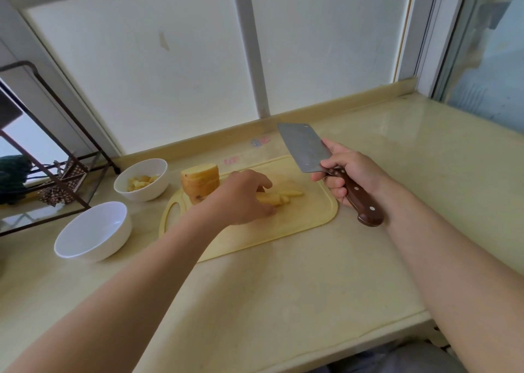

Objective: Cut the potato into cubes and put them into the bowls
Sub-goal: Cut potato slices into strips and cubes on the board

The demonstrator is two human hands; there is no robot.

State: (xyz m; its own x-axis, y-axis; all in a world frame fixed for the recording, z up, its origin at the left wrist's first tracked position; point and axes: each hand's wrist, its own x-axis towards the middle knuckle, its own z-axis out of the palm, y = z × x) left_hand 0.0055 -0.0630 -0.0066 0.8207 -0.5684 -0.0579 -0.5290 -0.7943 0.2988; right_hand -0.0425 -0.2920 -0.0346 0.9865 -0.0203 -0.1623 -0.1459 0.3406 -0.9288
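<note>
My left hand (243, 195) rests on the yellow cutting board (283, 228), fingers and thumb curled round a bunch of potato strips (287, 197) at its middle. Just left of it, the uncut potato piece (200, 184) stands at the board's far left part. My right hand (351, 174) grips the cleaver (304, 148) by its wooden handle, blade raised above the board's right end. On the desk (283, 287) to the left, the far bowl (147, 186) holds cubes, and the near bowl (93, 230) sits nearer me.
</note>
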